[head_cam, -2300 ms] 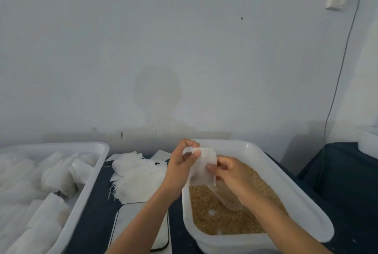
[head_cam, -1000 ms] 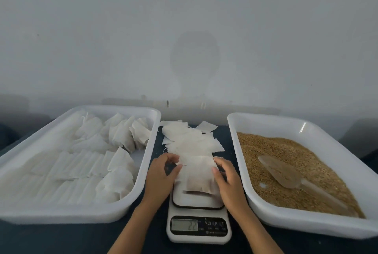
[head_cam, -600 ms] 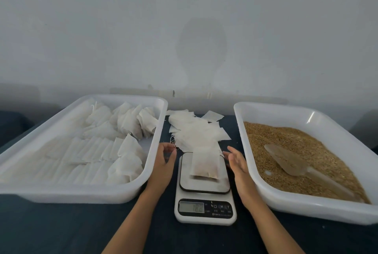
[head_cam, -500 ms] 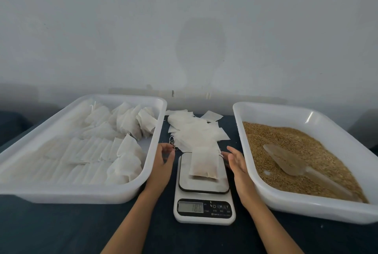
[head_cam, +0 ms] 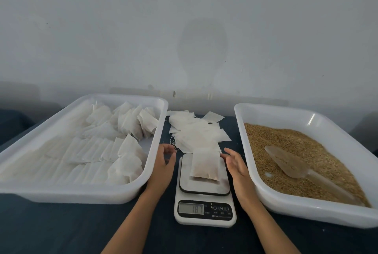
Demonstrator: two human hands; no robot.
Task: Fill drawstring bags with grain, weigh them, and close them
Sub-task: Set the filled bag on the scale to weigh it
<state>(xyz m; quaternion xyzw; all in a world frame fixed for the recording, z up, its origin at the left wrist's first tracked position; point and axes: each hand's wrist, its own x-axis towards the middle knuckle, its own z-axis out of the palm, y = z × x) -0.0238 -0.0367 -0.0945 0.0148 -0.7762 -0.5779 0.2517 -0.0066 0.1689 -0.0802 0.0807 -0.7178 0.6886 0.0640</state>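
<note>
Workstation during the weighing step, read from left to right. At far left a white tray (head_cam: 81, 192) is seen, in which filled bags (head_cam: 124, 163) are laid in rows and loose clusters. Just beside its right wall the left hand (head_cam: 163, 163) is held, fingers loosely curved and grasping nothing, close to the scale but not touching the bag. At centre a digital kitchen scale (head_cam: 204, 202) is set on the dark table (head_cam: 61, 233); a filled drawstring bag (head_cam: 204, 164) is laid flat on its platform, mouth end toward the wall, free of both hands. Behind the scale a heap of empty bags (head_cam: 196, 131) is spread on the table. The display (head_cam: 191, 208) is lit, but its digits are blurred and appear to read about 18.7; this is not certain. The right hand (head_cam: 235, 163) is held on the other side of the platform, fingers extended and apart, holding nothing, its fingertips very near the bag's upper corner. At right a second white tray (head_cam: 306, 212) is filled with grain (head_cam: 296, 143), in which a translucent scoop (head_cam: 290, 163) is lying. For a sound reading, both hands are best kept clear of platform and bag until the figure settles; the bag should be wholly supported by the platform, not overhanging onto the empty bags behind it. Should the weight be off, grain is best adjusted in small amounts, and the cord drawn only afterwards.
</note>
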